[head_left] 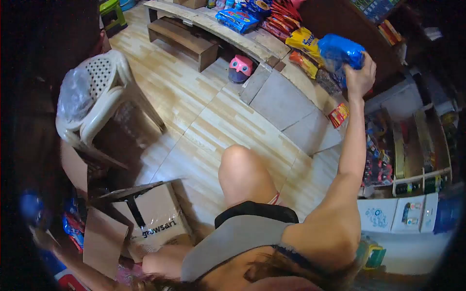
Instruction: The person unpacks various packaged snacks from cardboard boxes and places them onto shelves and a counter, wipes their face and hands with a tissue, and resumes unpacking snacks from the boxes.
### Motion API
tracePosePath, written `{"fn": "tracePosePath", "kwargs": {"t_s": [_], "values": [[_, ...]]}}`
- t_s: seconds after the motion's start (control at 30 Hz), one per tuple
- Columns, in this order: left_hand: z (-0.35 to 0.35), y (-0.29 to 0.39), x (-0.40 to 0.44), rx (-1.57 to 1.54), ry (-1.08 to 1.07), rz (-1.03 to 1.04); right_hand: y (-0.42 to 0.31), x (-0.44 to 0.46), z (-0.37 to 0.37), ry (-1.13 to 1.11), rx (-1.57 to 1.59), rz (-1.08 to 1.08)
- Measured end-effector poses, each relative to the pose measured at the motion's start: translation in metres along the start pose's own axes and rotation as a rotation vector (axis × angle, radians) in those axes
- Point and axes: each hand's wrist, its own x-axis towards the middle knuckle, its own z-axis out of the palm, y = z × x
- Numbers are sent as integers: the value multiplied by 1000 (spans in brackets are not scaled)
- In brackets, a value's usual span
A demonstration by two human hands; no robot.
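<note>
At the upper right, my right hand is closed around a blue plastic-wrapped pack, whose contents I cannot make out. It is at the counter, beside yellow packets and a dark speckled packet. My left hand is at the dark left edge, with blurred fingers. Just above it is a blurred blue object; whether the hand grips it is unclear. An open cardboard box printed "growsari" lies between my left arm and my knee. Red and blue packets are by its flaps.
A plastic chair with a clear bag stands left. A low wooden bench and a pink owl-faced container are below the counter. Stocked shelves are at right. A small red packet lies on the ledge.
</note>
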Motion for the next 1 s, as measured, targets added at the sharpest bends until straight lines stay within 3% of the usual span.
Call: {"fn": "tracePosePath", "kwargs": {"t_s": [0.13,0.27,0.37,0.47,0.53,0.6,0.73,0.83,0.93,1.0], "values": [[-61,92,-29,-91,1,-130,61,32,98,-27,-218,-16],[-76,202,-58,-264,-53,-209,108,17,170,-253,-574,-281],[-66,280,-73,-476,-121,-264,130,-29,210,-514,-540,-268],[-52,358,-88,-746,-207,-325,92,-42,200,-682,-526,-71],[-36,413,-98,-945,-278,-374,59,-47,184,-572,-381,10],[-20,469,-109,-1129,-355,-427,29,-54,171,-650,377,-82],[18,585,-133,-1428,-563,-545,-71,-74,93,-899,1264,-334],[46,658,-153,-1586,-711,-644,-125,-80,61,-574,1903,-206],[63,711,-174,-1546,-919,-796,-140,-92,70,-354,2026,145],[60,739,-177,-1471,-1065,-854,-116,-71,74,-501,1892,303]]}}
